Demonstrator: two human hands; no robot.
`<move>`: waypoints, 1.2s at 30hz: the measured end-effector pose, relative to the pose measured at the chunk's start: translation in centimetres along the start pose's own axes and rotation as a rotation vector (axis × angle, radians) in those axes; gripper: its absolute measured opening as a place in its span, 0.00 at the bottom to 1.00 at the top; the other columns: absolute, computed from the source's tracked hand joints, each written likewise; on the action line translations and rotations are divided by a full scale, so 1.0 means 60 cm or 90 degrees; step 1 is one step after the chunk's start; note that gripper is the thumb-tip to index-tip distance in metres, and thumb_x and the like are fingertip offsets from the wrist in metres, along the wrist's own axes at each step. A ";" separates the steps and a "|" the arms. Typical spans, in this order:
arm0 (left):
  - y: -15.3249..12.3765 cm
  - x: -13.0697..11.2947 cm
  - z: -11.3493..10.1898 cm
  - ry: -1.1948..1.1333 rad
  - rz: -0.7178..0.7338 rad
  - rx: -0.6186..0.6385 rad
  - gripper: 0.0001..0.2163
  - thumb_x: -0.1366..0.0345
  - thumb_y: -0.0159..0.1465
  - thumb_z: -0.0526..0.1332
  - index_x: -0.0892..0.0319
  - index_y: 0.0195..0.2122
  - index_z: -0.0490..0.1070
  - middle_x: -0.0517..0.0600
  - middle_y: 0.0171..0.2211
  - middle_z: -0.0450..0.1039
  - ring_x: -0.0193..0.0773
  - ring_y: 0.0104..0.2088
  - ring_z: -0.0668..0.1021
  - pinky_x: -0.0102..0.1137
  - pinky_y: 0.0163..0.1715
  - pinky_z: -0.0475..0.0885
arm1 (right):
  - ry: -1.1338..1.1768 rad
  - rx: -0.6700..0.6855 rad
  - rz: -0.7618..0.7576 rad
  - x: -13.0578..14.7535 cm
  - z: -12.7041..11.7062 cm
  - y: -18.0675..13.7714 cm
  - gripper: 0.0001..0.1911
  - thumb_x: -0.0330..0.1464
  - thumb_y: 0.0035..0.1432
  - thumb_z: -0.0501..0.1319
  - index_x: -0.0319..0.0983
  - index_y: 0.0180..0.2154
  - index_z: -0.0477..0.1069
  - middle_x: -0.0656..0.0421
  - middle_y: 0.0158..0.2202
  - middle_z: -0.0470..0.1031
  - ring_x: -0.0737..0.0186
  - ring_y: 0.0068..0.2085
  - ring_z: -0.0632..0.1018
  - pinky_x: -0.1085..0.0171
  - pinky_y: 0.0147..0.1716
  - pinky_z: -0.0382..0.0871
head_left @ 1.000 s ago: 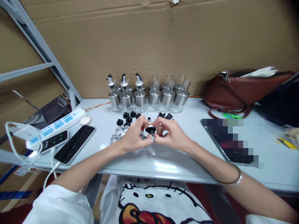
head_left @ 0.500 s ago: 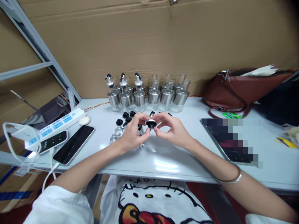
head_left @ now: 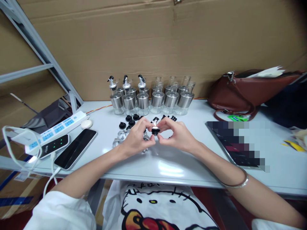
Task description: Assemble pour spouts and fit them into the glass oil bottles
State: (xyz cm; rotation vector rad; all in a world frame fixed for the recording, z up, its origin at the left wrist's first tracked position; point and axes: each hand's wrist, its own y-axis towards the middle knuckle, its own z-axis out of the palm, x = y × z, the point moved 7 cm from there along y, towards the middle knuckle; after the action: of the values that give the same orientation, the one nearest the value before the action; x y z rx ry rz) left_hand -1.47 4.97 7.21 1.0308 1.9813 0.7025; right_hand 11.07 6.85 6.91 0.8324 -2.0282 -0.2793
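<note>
Between the fingertips of both hands is a silver-and-black bottle pourer spout (head_left: 155, 127), roughly upright above the table, its black ribbed stopper facing down. My left hand (head_left: 137, 135) pinches it from the left, and my right hand (head_left: 177, 134) grips it from the right. Several black stoppers (head_left: 122, 125) lie left of and beyond my left hand. Silver spout bodies (head_left: 118, 141) sit beside and partly behind that hand. Small black levers (head_left: 173, 118) lie just past my right hand. Glass bottles with steel sleeves (head_left: 157, 99) stand in rows behind; three at left carry pourer spouts (head_left: 142, 83).
On the left are a power strip (head_left: 57, 129), a phone (head_left: 76, 148), a cabled black device (head_left: 55, 146) and a round white object (head_left: 86, 124). A brown bag (head_left: 240, 92) and a partly blurred tablet (head_left: 233, 143) are on the right. Cardboard (head_left: 144, 41) walls the back.
The pourer spout has tipped in my fingers, so its silver neck and black lever show more. Both hands have shifted only slightly.
</note>
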 end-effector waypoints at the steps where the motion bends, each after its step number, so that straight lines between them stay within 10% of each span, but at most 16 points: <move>1: 0.000 -0.002 -0.001 0.003 0.005 0.000 0.12 0.75 0.55 0.58 0.56 0.33 0.55 0.45 0.32 0.62 0.34 0.34 0.72 0.29 0.33 0.68 | -0.001 -0.002 -0.002 0.002 0.000 0.000 0.09 0.28 0.46 0.61 0.40 0.32 0.63 0.59 0.31 0.78 0.62 0.31 0.81 0.67 0.31 0.75; 36: -0.003 0.000 -0.008 0.017 0.034 -0.066 0.10 0.72 0.64 0.58 0.56 0.44 0.60 0.51 0.41 0.69 0.36 0.44 0.74 0.35 0.43 0.72 | -0.011 -0.054 -0.094 0.011 -0.009 0.002 0.10 0.28 0.55 0.60 0.40 0.41 0.71 0.55 0.43 0.78 0.65 0.35 0.81 0.65 0.36 0.80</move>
State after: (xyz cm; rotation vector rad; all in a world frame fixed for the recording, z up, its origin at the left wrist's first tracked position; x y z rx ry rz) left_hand -1.96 4.81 7.35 1.0190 1.9249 0.8430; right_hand 11.24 6.56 7.73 0.9300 -1.9604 -0.4537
